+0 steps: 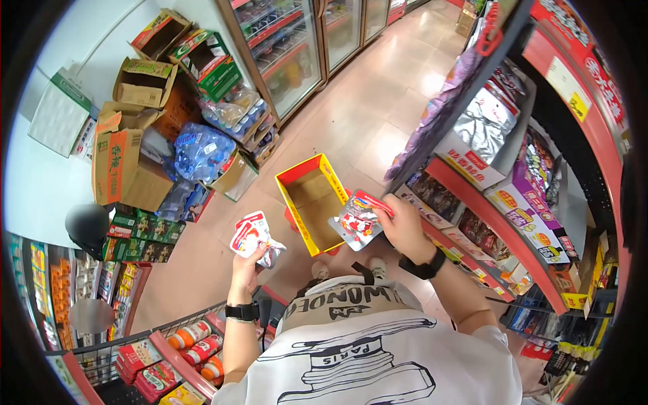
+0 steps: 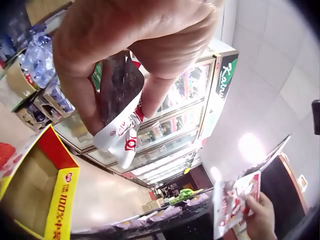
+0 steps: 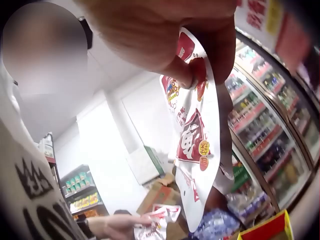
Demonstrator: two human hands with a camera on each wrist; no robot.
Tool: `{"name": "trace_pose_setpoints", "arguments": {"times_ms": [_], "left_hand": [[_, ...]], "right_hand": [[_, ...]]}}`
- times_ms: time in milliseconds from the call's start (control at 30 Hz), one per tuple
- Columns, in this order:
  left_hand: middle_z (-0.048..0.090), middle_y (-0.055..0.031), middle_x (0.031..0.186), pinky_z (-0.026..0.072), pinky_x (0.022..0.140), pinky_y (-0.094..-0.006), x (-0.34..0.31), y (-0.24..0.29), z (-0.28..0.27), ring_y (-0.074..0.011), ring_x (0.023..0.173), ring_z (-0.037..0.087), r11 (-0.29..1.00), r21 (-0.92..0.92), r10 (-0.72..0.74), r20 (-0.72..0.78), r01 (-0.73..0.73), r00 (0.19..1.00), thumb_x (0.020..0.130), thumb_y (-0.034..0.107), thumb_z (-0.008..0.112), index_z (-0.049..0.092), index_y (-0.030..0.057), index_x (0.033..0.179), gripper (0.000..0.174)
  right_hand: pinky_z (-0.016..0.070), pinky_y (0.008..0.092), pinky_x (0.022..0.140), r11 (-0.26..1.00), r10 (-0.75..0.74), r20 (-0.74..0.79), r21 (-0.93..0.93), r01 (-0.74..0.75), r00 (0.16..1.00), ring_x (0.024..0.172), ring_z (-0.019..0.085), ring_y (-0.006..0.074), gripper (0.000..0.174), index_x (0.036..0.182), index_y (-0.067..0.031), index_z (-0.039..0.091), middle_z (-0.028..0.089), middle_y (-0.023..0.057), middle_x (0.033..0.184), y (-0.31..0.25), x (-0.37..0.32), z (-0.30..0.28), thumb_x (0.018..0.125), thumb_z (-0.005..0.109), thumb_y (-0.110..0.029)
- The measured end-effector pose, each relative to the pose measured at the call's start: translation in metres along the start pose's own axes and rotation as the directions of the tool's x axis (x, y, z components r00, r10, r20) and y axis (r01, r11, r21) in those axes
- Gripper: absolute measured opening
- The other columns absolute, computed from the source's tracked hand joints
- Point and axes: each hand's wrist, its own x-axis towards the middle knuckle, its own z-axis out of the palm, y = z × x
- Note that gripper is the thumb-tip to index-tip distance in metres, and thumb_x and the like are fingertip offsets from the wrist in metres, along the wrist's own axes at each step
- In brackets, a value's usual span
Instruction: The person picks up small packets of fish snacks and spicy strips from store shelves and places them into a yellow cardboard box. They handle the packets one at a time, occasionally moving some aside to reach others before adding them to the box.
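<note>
My left hand (image 1: pixel 247 267) pinches a white and red foil snack packet (image 1: pixel 251 231) by its lower end. In the left wrist view, fingers and thumb close around this packet (image 2: pixel 119 142), and its silvery side shows. A larger silver, white and red snack packet (image 1: pixel 358 221) hangs from my right hand (image 1: pixel 407 231), gripped near its top corner. The right wrist view has the thumb pressed on the printed face of that packet (image 3: pixel 192 145). Between the hands, lower down, stands an open yellow box (image 1: pixel 316 202) with red inner walls and a bare cardboard bottom. The right packet overlaps its right edge in the head view.
Shelves with boxed snack packets (image 1: pixel 482 128) rise close on the right. Cardboard cartons (image 1: pixel 135 158) and wrapped water bottles (image 1: pixel 202 152) are piled at left. Glass-door fridges (image 1: pixel 287 61) line the aisle ahead. A rack with bottles and packs (image 1: pixel 192 334) stands at lower left.
</note>
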Motion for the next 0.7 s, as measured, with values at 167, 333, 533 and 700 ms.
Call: {"name": "trace_pose_setpoints", "arguments": {"times_ms": [167, 333, 533, 700], "left_hand": [[0.060, -0.0050, 0.095, 0.0497, 0.068, -0.0302, 0.017, -0.013, -0.044, -0.0149, 0.083, 0.060, 0.997, 0.040, -0.072, -0.004, 0.072, 0.997, 0.076, 0.014, 0.064, 0.051, 0.0062, 0.108, 0.035], [0.061, -0.0055, 0.094, 0.0502, 0.069, -0.0303, 0.037, -0.029, -0.070, -0.0156, 0.083, 0.060, 0.986, 0.108, -0.131, 0.027, 0.127, 0.991, 0.076, 0.014, 0.064, 0.052, 0.0052, 0.107, 0.035], [0.060, -0.0052, 0.095, 0.0498, 0.068, -0.0299, 0.065, -0.047, -0.055, -0.0147, 0.081, 0.060, 0.960, 0.184, -0.226, 0.074, 0.209, 0.971, 0.077, 0.014, 0.064, 0.051, 0.0042, 0.107, 0.034], [0.059, -0.0046, 0.097, 0.0486, 0.070, -0.0284, 0.090, -0.066, -0.026, -0.0136, 0.084, 0.058, 0.963, 0.174, -0.236, 0.161, 0.208, 0.958, 0.078, 0.013, 0.062, 0.051, 0.0036, 0.107, 0.032]], "right_hand": [[0.0428, 0.0406, 0.056, 0.956, 0.286, 0.038, -0.080, -0.282, 0.958, 0.064, 0.056, 0.0350, 0.015, 0.076, -0.0021, 0.054, 0.056, 0.0186, 0.067, 0.029, -0.001, 0.068, 0.074, 0.058, -0.016], [0.0441, 0.0413, 0.063, 0.843, 0.537, 0.050, 0.009, -0.538, 0.842, 0.072, 0.057, 0.0352, 0.019, 0.082, -0.0001, 0.054, 0.058, 0.0200, 0.074, 0.081, -0.010, 0.134, 0.076, 0.056, -0.018], [0.0452, 0.0375, 0.059, 0.729, 0.676, 0.126, 0.030, -0.684, 0.726, 0.069, 0.058, 0.0299, 0.021, 0.086, 0.0021, 0.054, 0.058, 0.0182, 0.075, 0.143, -0.022, 0.199, 0.080, 0.051, -0.017], [0.0450, 0.0425, 0.068, 0.750, 0.661, 0.174, -0.120, -0.651, 0.730, 0.080, 0.058, 0.0358, 0.023, 0.088, -0.0001, 0.056, 0.059, 0.0212, 0.079, 0.147, -0.012, 0.212, 0.077, 0.052, -0.019]]}}
